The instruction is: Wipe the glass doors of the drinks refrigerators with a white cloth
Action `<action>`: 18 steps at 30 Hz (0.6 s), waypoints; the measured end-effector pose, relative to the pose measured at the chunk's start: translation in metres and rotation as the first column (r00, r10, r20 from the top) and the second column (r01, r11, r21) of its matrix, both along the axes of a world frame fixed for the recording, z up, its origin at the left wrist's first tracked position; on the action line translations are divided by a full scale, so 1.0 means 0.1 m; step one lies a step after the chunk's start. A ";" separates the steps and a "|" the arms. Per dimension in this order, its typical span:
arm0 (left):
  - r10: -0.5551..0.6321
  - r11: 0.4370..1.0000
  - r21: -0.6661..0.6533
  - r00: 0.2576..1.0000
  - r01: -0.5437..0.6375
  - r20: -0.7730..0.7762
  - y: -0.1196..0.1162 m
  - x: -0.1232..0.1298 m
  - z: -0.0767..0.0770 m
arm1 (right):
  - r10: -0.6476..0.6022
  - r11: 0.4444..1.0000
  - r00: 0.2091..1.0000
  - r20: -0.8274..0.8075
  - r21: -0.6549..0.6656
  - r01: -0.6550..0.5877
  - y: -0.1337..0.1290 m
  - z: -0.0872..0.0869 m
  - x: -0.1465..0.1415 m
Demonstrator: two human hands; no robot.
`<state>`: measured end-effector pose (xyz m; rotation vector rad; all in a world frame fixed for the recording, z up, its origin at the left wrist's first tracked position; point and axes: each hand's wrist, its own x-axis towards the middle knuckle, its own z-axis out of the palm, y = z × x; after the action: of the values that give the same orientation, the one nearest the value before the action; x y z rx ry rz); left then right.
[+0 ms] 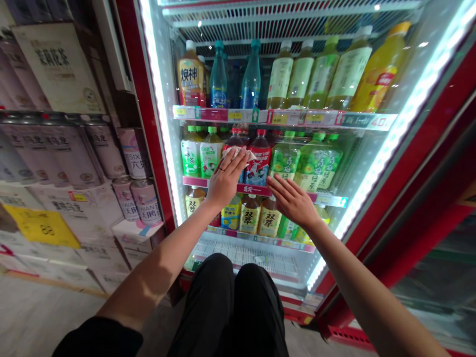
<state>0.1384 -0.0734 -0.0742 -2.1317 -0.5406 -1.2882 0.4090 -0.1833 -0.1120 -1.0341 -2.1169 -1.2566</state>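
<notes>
A crumpled white cloth (240, 152) lay under the fingertips of my left hand (226, 179), pressed against the upper part of a red-labelled soft drink bottle (258, 161) on the middle shelf of a refrigerated drinks cooler (147, 99). My left hand was open and flat, fingers straight, not closed around anything, with a ring (221, 169) on one finger. My right hand (292, 201) was open too, fingers spread and empty, just right of the left and lower, near the red shelf strip (255, 189); I cannot tell whether it touched that strip.

Green-capped tea bottles (191, 151) stood left of the red bottle, and more green-labelled bottles (307, 161) stood to its right. Below my hands, bottles with yellow labels (250, 214) filled the lowest stocked row. On the shelf above, farther up, stood an orange-labelled bottle (190, 74), two blue-green water bottles (218, 77), and pale green and yellow drinks (381, 67).

To the left of the cooler's red frame were stacked cans (146, 201) and printed cartons (57, 67), with a yellow price sign (42, 227) on them. My knees in black trousers (226, 302) showed at the near edge.
</notes>
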 end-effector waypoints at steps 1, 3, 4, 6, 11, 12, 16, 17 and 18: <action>-0.002 1.000 -0.005 1.000 0.002 0.015 -0.01 0.05 0.00 | -0.012 1.000 1.000 -0.014 0.021 0.012 0.02 -0.05 -0.01; -0.003 1.000 0.001 1.000 0.003 0.001 -0.04 0.15 -0.05 | -0.031 0.998 0.999 -0.039 0.053 0.033 0.06 -0.13 -0.03; 0.000 1.000 0.011 1.000 0.000 -0.026 -0.06 0.18 -0.09 | -0.035 0.997 0.998 -0.045 0.060 0.037 0.07 -0.15 -0.03; 0.010 0.999 0.040 0.995 -0.006 -0.096 -0.09 0.19 -0.20 | -0.033 0.997 0.998 -0.051 0.063 0.036 0.08 -0.18 -0.03; 0.004 0.998 0.056 0.991 0.004 -0.137 -0.11 0.12 -0.31 | -0.026 0.996 0.999 -0.042 0.079 0.029 0.06 -0.17 -0.02; 0.000 0.999 0.040 0.995 0.004 -0.096 -0.10 0.12 -0.29 | -0.030 0.996 0.999 -0.036 0.088 0.033 0.05 -0.17 -0.02; -0.013 1.000 -0.008 0.995 0.014 0.101 -0.07 0.24 -0.13 | -0.034 0.995 0.999 -0.034 0.096 0.037 0.04 -0.17 -0.02; -0.013 1.000 -0.007 0.993 0.014 0.120 -0.07 0.28 -0.11 | -0.031 0.995 0.999 -0.039 0.092 0.035 0.04 -0.17 -0.02; -0.011 1.000 -0.001 0.993 0.011 0.117 -0.08 0.31 -0.10 | -0.026 0.996 0.999 -0.043 0.088 0.030 0.04 -0.18 -0.02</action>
<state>0.1692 -0.0813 -0.0843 -2.0720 -0.5794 -1.4263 0.4071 -0.1791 -0.1296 -1.0464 -2.0032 -1.3182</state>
